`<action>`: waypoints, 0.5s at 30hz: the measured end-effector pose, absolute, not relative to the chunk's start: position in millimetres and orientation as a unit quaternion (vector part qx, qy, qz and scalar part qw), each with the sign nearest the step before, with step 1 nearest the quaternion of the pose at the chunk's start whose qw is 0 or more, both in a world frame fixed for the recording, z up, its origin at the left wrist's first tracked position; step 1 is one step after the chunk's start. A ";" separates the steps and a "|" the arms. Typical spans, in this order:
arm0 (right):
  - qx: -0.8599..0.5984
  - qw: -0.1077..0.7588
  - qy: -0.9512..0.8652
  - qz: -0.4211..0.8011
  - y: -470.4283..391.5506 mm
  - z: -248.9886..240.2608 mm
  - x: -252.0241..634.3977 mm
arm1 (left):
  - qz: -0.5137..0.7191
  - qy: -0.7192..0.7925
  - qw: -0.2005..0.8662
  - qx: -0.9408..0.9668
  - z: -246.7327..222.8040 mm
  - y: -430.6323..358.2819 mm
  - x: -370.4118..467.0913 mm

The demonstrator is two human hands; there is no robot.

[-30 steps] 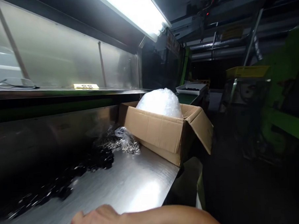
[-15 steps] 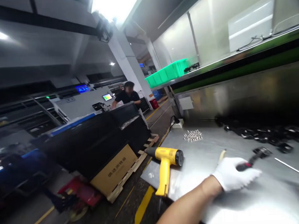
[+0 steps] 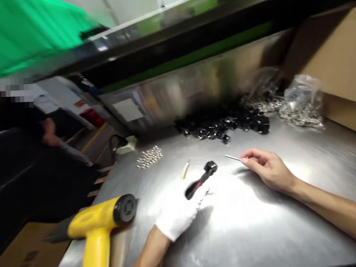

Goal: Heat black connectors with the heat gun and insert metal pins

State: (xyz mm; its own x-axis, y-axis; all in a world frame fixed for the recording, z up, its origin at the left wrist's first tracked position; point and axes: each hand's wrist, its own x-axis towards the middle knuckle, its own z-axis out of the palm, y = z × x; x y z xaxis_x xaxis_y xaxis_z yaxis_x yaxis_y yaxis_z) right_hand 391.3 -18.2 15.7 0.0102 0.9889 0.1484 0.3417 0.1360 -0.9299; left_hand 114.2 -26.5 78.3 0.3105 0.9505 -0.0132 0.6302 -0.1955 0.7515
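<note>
My left hand (image 3: pixel 177 212), in a white glove, is closed around the red-and-black handle of a small hand tool (image 3: pixel 201 180); the tool's black head points up and away from the palm and sits just above the steel worktop (image 3: pixel 258 224). My right hand (image 3: pixel 266 168), bare, pinches one end of a thin metal pin (image 3: pixel 232 157) between thumb and fingertips, and the pin lies low over the worktop with its free end pointing toward the tool head, near it but apart. Just beyond the tool head lies a small pale yellow strip (image 3: pixel 185 169). Farther out from the left grip sits a cluster of small silver parts (image 3: pixel 149 156). Beyond the right grip is a heap of black parts (image 3: pixel 225 125), and past it a clear plastic bag of metal pieces (image 3: pixel 302 102) beside a cardboard box (image 3: pixel 334 59). A yellow heat gun (image 3: pixel 101 221) lies on the worktop edge outboard of the left wrist. The view is motion-blurred.
</note>
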 end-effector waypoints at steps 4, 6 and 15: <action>-0.523 0.459 -0.581 0.422 -18.8 28.6 396.5 | 0.168 0.549 0.332 0.749 77.1 -23.1 109.6; -0.490 0.464 -0.580 0.456 -21.4 34.6 397.8 | 0.133 0.546 0.303 0.769 76.7 -22.3 107.2; -0.424 0.431 -0.645 0.467 -27.1 36.4 393.2 | 0.115 0.575 0.251 0.771 71.6 -22.9 112.5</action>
